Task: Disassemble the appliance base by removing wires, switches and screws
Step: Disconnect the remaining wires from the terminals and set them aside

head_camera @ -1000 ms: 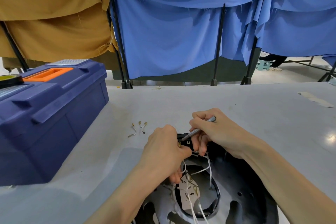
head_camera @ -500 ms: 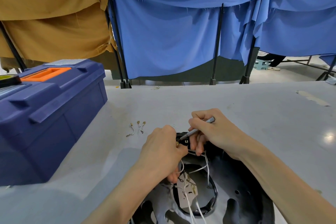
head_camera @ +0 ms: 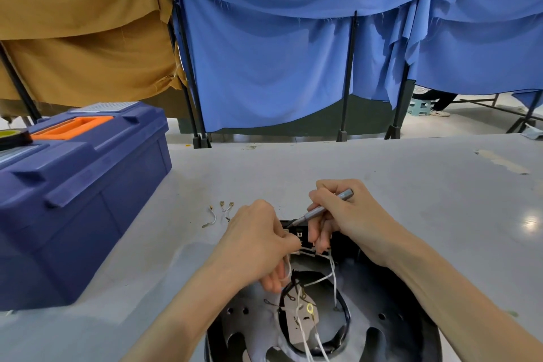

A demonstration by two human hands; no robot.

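Round black plastic appliance base (head_camera: pixel 396 317), grey perforated plate inside, lies at the grey table's (head_camera: pixel 382 173) near edge. Left hand (head_camera: pixel 255 247) pinches its white wires (head_camera: pixel 334 276); right hand (head_camera: pixel 346 214) grips a slim grey screwdriver (head_camera: pixel 326 207), tip at the base's far rim.

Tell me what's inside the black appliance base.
Loose white wires with ring terminals over a pale plate. The left hand and right hand hide the far-edge parts by the screwdriver.
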